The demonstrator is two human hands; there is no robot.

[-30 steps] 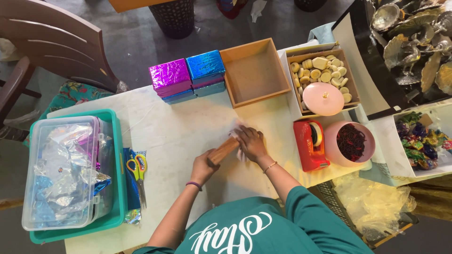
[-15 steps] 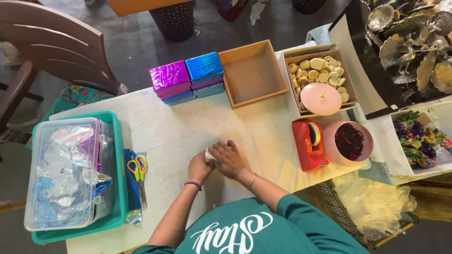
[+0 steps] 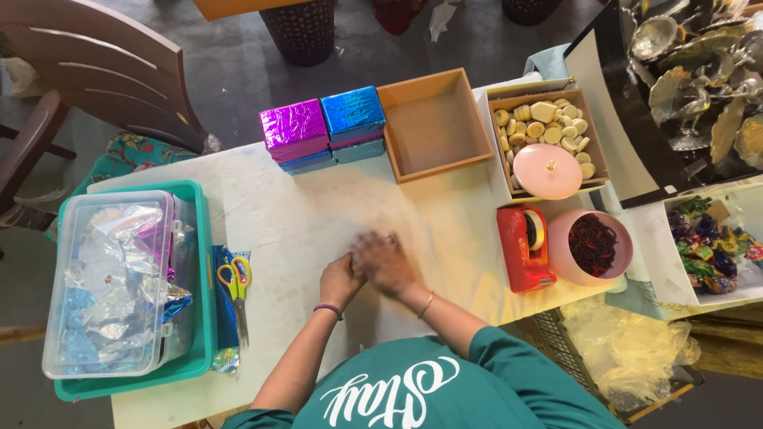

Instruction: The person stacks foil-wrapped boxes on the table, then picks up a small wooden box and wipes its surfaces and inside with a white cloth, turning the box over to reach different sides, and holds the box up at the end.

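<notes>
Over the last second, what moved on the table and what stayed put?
The hands moved. The right hand was stretched out over the white table beside the left hand; it then drew in over the left, and now both press together, the right blurred. Whether they hold anything cannot be told. The foil-wrapped boxes, scissors and red tape dispenser stayed where they were.

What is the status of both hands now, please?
Left hand and right hand together on white table, right blurred. Held item hidden. Scissors left, red tape dispenser right.
</notes>
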